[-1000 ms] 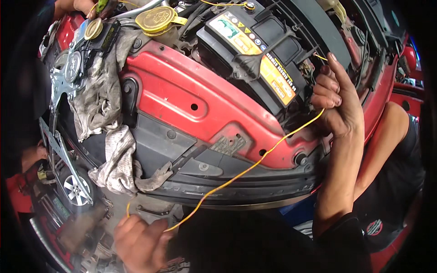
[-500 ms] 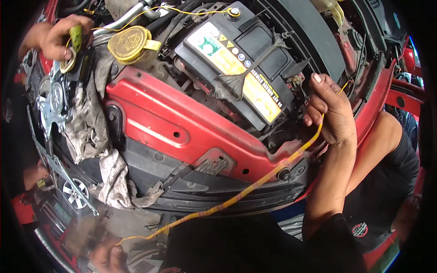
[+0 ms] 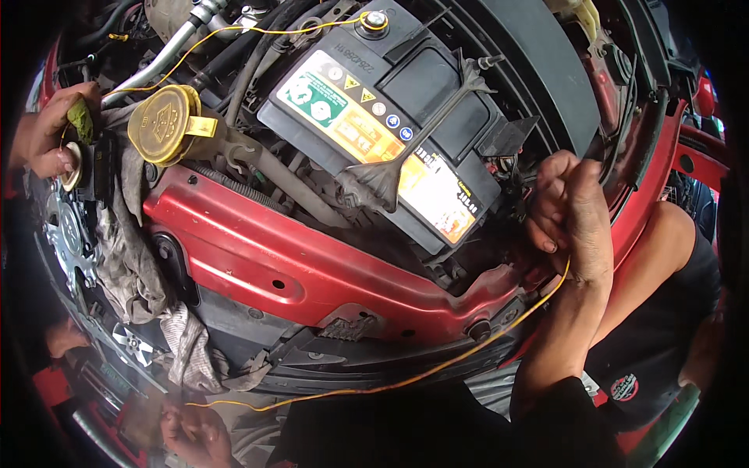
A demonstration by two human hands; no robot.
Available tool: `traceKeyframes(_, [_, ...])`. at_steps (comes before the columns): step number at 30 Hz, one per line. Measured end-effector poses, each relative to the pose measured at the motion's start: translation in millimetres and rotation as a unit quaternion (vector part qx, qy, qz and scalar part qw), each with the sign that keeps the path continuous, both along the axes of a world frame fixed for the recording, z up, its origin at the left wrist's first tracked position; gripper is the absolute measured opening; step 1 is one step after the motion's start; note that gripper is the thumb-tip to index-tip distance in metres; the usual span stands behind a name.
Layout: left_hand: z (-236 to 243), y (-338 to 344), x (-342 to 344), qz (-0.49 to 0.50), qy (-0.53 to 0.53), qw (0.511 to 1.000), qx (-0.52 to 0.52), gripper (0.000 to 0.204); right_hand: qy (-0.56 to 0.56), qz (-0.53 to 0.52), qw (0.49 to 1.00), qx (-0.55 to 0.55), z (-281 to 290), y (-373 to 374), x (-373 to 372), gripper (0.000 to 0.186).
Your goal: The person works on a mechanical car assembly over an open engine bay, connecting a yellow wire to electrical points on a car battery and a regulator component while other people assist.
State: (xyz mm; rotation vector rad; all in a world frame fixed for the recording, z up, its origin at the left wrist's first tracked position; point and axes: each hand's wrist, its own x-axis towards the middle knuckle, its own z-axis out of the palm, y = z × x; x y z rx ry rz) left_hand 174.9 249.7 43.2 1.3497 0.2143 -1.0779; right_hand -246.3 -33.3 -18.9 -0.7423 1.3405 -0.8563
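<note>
My right hand (image 3: pixel 573 214) is closed at the right of the engine bay, beside the battery (image 3: pixel 406 132). A thin yellow wire (image 3: pixel 466 353) leaves its palm and sags across the car's front to the lower left. There, my left hand (image 3: pixel 195 438), blurred and partly cut off by the rim, has curled fingers at the wire's other end. A second yellow wire (image 3: pixel 257 30) runs from the battery's far terminal to a co-worker's hand (image 3: pixel 55 144) at upper left. That hand grips a green piece (image 3: pixel 79 121) and a pale ring (image 3: pixel 71 165) by a black motor on a silver metal mechanism (image 3: pixel 69 230).
A yellow cap (image 3: pixel 161 125) rises left of the battery. The red front crossmember (image 3: pixel 312 265) spans the bay. Grey rags (image 3: pixel 136 273) hang over its left side. At right is another person's bent knee (image 3: pixel 663 242). A bracket (image 3: pixel 406 148) crosses the battery top.
The engine bay has shifted left and slightly down in view. My right hand has turned and its fingers have curled closer. The wire between my hands hangs lower.
</note>
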Motion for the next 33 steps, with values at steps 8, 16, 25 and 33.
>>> traceKeyframes(8, [-1.9, -10.5, 34.3, -0.219, 0.007, 0.946, -0.239, 0.055, -0.15, -0.022, 0.985, 0.085, 0.7, -1.7, -2.1, 0.048])
traceKeyframes(16, [-20.1, -51.7, 26.7, -0.221, -0.128, 0.96, -0.111, 0.03, -0.26, -0.122, 0.953, 0.1, -3.2, -10.4, -12.8, 0.034])
traceKeyframes(25, [-15.4, -88.6, -8.2, -0.135, -0.094, 0.985, -0.049, 0.028, -0.091, -0.148, 0.982, 0.074, -0.7, -1.6, 0.8, 0.043])
traceKeyframes(33, [-16.2, -95.2, 44.2, -0.34, -0.203, 0.916, -0.064, 0.034, 0.333, -0.06, 0.937, -0.09, -11.5, -8.4, 21.2, 0.015])
